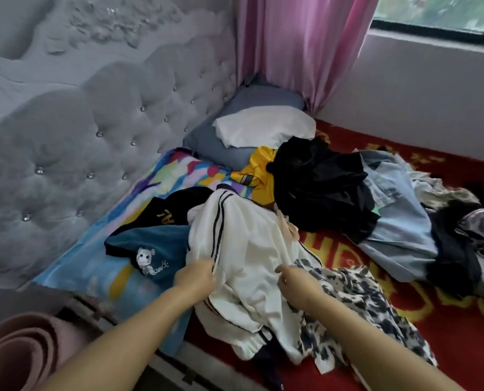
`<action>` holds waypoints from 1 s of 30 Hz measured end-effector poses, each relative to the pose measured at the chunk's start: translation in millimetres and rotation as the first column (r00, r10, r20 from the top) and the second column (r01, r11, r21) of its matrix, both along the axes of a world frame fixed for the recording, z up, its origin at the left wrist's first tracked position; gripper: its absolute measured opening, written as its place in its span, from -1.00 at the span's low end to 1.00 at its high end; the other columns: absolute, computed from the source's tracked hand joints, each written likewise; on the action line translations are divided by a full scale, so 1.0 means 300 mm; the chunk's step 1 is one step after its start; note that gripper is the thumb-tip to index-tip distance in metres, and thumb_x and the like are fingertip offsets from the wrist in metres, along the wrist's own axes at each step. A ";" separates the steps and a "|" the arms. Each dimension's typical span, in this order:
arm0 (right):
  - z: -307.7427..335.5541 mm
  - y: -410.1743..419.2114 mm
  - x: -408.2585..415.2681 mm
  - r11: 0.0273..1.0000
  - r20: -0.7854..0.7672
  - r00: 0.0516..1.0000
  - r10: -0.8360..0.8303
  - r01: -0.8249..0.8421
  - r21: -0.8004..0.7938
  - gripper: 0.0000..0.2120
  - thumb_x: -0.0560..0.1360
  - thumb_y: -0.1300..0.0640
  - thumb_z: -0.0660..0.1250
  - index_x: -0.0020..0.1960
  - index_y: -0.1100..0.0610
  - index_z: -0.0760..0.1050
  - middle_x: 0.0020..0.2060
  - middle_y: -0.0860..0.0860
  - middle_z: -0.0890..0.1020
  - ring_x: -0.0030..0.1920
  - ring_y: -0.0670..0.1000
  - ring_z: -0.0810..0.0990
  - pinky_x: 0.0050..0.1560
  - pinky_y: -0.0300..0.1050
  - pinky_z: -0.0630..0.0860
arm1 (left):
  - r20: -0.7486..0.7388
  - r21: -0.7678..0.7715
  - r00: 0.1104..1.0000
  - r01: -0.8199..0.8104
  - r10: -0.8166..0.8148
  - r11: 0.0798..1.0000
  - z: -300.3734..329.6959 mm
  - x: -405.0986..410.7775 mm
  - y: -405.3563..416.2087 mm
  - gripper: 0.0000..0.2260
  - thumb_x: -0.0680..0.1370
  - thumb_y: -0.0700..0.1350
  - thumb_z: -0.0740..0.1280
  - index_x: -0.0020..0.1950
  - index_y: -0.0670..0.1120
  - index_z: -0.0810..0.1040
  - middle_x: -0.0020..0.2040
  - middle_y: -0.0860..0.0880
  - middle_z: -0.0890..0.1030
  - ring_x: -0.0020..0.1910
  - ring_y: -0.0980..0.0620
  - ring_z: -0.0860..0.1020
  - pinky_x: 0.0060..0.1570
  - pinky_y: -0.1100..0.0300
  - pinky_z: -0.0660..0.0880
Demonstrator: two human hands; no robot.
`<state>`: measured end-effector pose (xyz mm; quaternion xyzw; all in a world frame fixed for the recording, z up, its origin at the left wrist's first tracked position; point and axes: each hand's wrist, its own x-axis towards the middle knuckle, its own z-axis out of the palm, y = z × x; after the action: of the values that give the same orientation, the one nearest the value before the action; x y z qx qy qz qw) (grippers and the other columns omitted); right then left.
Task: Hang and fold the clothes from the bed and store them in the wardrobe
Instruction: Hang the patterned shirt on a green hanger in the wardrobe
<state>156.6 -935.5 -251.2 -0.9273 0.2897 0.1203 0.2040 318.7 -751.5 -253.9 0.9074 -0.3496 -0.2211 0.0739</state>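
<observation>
A white jacket with black stripes point(243, 249) lies heaped on the bed's near edge. My left hand point(197, 276) pinches its striped left side. My right hand point(293, 279) grips the fabric on its right side. Under it on the right spreads a black-and-white patterned garment point(356, 303). To its left lies a blue top with a cartoon figure point(153, 249) and a black garment point(178, 206). Farther back sit a yellow garment point(259, 173), a black heap point(319, 187) and light blue jeans point(398, 221).
The bed has a red and yellow cover point(446, 334) and a grey tufted headboard point(65, 142). A colourful pillow point(94, 263), a grey pillow point(221, 148) and a white pillow point(263, 128) lie by the headboard. A pink curtain point(300, 46) hangs behind. A rolled pink mat point(20, 351) stands at lower left.
</observation>
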 end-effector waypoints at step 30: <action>-0.716 -0.498 0.051 0.902 -0.512 0.785 -0.350 0.430 0.043 -0.38 0.54 -0.20 0.22 0.49 -0.02 0.11 0.52 0.14 0.09 0.50 0.23 0.08 0.39 0.30 0.18 | 0.281 0.092 0.901 0.318 -0.331 0.944 -0.564 0.070 -0.630 -0.36 0.56 0.00 0.13 0.57 -0.03 -0.11 0.56 -0.16 -0.16 0.54 -0.09 -0.22 0.29 -0.29 -0.47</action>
<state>172.0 -1084.9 -466.0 -0.7662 0.5074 0.3297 0.2164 339.8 -940.6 -423.1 0.8606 -0.4977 -0.1015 -0.0364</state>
